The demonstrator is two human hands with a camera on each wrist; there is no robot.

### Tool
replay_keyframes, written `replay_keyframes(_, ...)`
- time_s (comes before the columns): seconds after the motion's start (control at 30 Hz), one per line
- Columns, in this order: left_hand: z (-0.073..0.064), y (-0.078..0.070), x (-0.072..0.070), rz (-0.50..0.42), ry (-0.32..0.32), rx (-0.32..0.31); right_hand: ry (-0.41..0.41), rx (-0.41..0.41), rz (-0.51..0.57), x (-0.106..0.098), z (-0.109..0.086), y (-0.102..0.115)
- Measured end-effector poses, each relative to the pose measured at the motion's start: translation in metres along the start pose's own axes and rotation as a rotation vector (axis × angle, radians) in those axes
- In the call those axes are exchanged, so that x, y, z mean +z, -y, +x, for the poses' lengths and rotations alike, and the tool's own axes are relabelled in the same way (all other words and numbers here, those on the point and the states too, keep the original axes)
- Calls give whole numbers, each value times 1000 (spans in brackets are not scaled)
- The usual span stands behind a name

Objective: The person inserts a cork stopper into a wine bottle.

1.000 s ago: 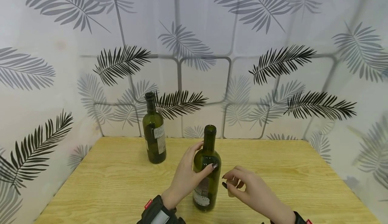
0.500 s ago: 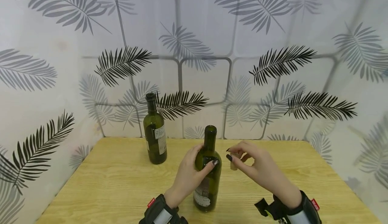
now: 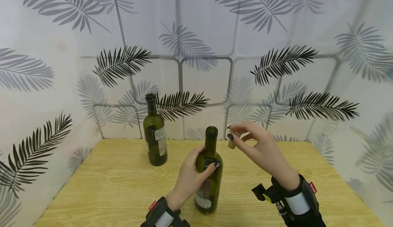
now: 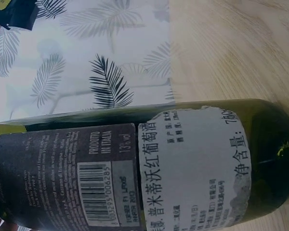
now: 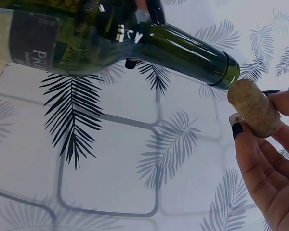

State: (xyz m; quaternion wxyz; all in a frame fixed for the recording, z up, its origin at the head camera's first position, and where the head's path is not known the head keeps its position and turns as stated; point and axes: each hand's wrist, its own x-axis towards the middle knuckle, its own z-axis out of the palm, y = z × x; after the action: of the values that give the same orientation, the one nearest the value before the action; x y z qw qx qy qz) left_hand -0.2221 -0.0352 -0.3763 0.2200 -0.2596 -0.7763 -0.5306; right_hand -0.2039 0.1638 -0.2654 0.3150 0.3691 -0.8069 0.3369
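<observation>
A green glass wine bottle (image 3: 216, 186) stands upright near the front of the table, its mouth uncovered. My left hand (image 3: 191, 179) grips it around the shoulder, thumb across the front. Its dark back label and a white sticker (image 4: 195, 168) fill much of the left wrist view. To the right of the bottle's neck, my right hand (image 3: 258, 148) pinches a cork (image 3: 232, 144) between thumb and fingers, raised to about the height of the mouth. In the right wrist view, the cork (image 5: 254, 108) overlaps the edge of the bottle's rim.
Behind and to the left stands a second green wine bottle (image 3: 156, 131) with a pale label. The light wooden table (image 3: 116, 182) runs back to a white wall covering (image 3: 202, 18) printed with leaves.
My right hand has risen with the cork from beside the bottle's body to the height of its mouth. The left hand keeps its grip on the bottle.
</observation>
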Motion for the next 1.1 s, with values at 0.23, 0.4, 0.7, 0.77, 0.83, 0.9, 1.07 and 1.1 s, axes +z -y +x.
replay_keyframes(0.23, 0, 0, -1, -13, -3, -2, -62, -26, 2, 1, 17, 1)
replay_keyframes(0.4, 0, 0, -1, -12, 0, 9, -59, -19, 26, 2, 29, 5)
replay_keyframes(0.7, 0, 0, -1, -5, -11, 19, -70, -48, 66, 10, 43, 7)
replay_keyframes(0.77, 0, 0, -1, -3, -6, 17, -67, -45, 71, 12, 44, 7)
replay_keyframes(0.83, 0, 0, -1, -3, 1, 11, -60, -41, 77, 13, 45, 7)
replay_keyframes(0.9, 0, 0, 0, -2, 6, 1, -52, -43, 85, 14, 46, 8)
replay_keyframes(1.07, 0, 1, 0, -7, 6, -19, -51, -63, 93, 17, 48, 8)
replay_keyframes(1.1, 0, 1, 0, -6, 3, -15, -52, -66, 93, 18, 49, 8)
